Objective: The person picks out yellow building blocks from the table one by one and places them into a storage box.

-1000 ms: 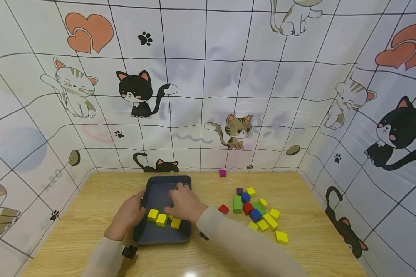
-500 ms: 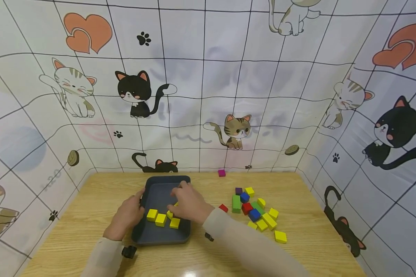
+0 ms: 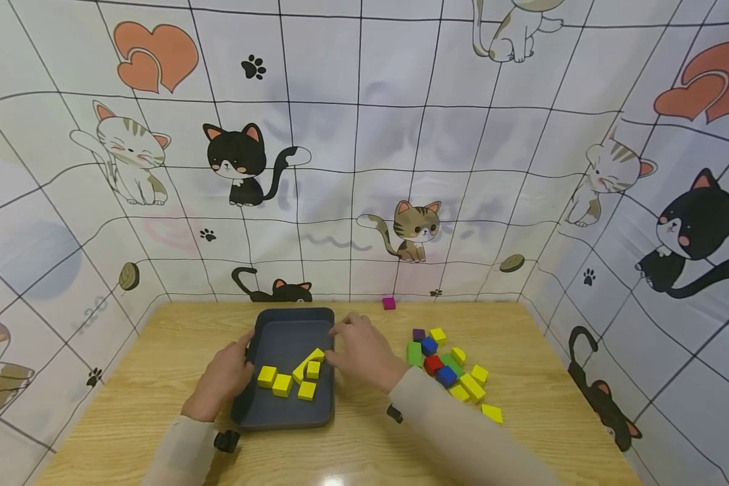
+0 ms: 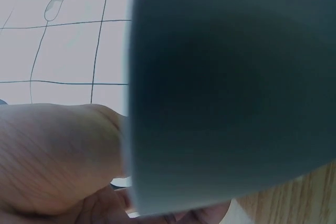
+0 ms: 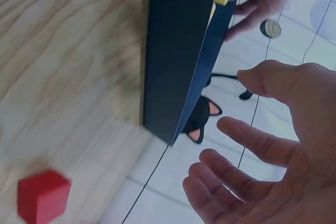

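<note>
A dark grey tray (image 3: 279,341) stands on the left half of the table, with several yellow blocks (image 3: 282,385) inside. One of these is a yellow arch-like block (image 3: 300,371), lying slantwise by a small cube. My left hand (image 3: 220,379) grips the tray's left rim; its wrist view is mostly filled by the tray wall (image 4: 231,93). Just off the tray's right rim hovers my right hand (image 3: 366,352), its fingers loosely bent and apart. Nothing is between those fingers in the right wrist view, where the tray's outer wall (image 5: 176,51) rises beside the hand (image 5: 283,150).
Right of the tray lies a loose group of blocks, among them a green block (image 3: 414,354), a blue block (image 3: 446,376), a red block (image 3: 433,365) and a yellow block (image 3: 492,414). A magenta block (image 3: 389,304) sits at the table's back edge, against the cat-print cloth.
My right hand has let go of a yellow block in the tray and moved right, past the rim, uncovering the blocks there. The left hand and tray have stayed put.
</note>
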Action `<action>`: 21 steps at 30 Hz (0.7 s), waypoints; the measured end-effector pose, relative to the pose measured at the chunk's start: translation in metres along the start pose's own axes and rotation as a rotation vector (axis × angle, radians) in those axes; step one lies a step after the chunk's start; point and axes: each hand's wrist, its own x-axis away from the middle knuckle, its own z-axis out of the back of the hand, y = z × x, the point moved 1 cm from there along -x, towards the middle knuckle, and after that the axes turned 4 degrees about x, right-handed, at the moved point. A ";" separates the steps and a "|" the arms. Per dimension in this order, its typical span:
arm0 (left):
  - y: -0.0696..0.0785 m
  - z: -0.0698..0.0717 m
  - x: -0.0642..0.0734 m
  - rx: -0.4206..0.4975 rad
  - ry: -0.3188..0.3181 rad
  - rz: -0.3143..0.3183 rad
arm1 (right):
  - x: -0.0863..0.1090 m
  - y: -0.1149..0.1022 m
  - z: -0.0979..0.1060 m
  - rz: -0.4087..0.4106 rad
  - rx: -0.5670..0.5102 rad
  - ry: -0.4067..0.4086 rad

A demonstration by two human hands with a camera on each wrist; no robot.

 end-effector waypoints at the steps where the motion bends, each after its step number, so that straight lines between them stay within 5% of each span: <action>1: 0.000 0.000 0.000 0.000 -0.001 0.001 | 0.001 0.005 0.001 -0.004 -0.006 0.010; 21: 0.000 0.000 0.000 -0.001 -0.004 0.002 | 0.024 0.096 0.034 -0.074 -0.075 0.032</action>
